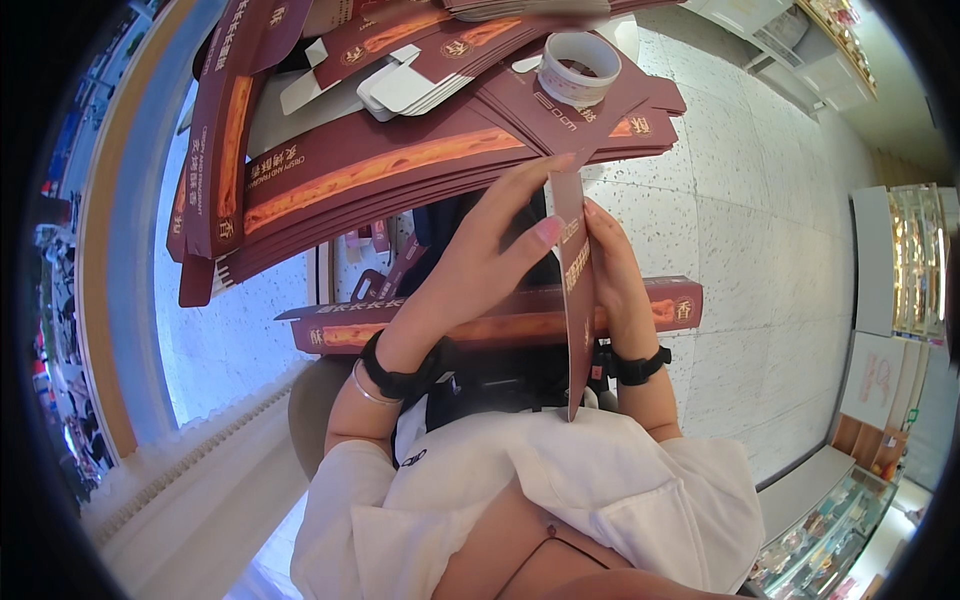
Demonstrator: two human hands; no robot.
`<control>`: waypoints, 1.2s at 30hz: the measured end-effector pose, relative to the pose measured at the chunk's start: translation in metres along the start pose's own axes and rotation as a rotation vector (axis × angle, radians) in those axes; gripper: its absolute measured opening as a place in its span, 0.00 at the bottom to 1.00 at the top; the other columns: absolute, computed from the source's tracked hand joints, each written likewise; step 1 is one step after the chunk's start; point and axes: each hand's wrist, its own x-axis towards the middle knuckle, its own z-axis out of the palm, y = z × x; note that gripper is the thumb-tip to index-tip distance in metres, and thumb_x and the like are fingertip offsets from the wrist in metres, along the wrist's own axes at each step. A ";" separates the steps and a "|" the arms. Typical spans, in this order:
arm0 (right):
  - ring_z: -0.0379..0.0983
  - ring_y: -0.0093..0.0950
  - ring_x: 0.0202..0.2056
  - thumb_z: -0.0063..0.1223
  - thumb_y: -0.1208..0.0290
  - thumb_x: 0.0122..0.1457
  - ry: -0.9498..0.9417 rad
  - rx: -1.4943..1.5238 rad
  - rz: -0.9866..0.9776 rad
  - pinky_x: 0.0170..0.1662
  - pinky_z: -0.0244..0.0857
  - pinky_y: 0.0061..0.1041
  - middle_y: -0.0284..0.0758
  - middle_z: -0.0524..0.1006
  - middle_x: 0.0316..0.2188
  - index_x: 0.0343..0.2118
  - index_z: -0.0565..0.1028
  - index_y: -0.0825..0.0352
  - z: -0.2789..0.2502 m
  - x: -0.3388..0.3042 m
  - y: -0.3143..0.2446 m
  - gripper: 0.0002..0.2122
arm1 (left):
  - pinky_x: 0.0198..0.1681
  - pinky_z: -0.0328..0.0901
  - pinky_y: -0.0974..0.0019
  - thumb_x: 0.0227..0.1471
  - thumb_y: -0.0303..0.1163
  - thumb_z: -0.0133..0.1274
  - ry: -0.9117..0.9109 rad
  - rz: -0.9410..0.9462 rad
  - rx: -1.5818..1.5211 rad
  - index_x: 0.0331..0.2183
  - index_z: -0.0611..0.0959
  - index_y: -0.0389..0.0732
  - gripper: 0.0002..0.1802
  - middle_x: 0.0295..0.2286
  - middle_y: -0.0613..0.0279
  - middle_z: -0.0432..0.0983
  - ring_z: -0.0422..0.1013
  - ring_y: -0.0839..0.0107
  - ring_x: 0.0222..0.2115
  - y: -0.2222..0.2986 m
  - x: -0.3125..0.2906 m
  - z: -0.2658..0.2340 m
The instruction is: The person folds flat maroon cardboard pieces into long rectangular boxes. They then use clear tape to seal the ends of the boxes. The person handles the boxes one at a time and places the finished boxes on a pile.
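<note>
A long, narrow maroon carton (577,290) stands on edge in front of my body, its near end against my shirt. My right hand (613,255) grips its right side near the far end, most fingers hidden behind it. My left hand (490,250) closes on the same end from the left, thumb at the side and forefinger reaching over the end edge. Another long maroon carton (480,318), printed with an orange food strip, lies crosswise on my lap, below both hands. Beyond them is a stack of flat maroon cartons (400,150).
A roll of pale tape (580,68) rests on the stack's right part. White-flapped cartons (415,85) lie loose at the back. A long carton (222,150) stands at the left. White curtain fabric (200,480) hangs lower left; a glass display case (825,525) stands lower right.
</note>
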 end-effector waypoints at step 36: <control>0.64 0.36 0.55 0.54 0.61 0.57 -0.263 -1.064 -0.061 0.56 0.58 0.36 0.43 0.66 0.56 0.60 0.58 0.68 -0.042 -0.040 0.009 0.31 | 0.46 0.66 0.69 0.45 0.17 0.54 0.654 -0.088 0.508 0.47 0.77 0.33 0.23 0.42 0.49 0.77 0.74 0.68 0.41 -0.004 -0.071 -0.111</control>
